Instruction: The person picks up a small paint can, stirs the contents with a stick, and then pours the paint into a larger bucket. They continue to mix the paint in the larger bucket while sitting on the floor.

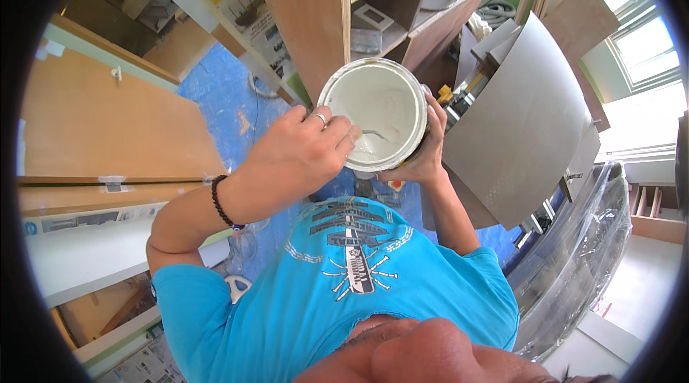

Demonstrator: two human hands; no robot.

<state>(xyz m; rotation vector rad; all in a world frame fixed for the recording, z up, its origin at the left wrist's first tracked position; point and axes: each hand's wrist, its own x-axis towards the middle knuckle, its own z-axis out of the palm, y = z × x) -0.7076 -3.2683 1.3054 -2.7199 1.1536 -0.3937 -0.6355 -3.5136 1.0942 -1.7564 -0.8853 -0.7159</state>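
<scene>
A white paint can (387, 96) is tipped so that its open mouth and pale inside show. My right hand (430, 139) wraps the can's right side, fingers spread along the wall and rim. My left hand (316, 140), with a ring and a dark bead bracelet, reaches across the can's left rim. Its fingers are closed at the mouth, around what looks like a thin, bent metal tool (375, 134). The tool's end lies inside the can, near the lower wall; the rest is hidden by the fingers. Whitish paint coats the can's inside and rim.
A wooden shelf unit (305, 10) stands just beyond the can. Large curved grey panels (524, 124) lean at right, beside plastic-wrapped furniture (574, 254). Blue sheeting (222, 106) covers the floor. Wooden door panels (108, 117) are at left.
</scene>
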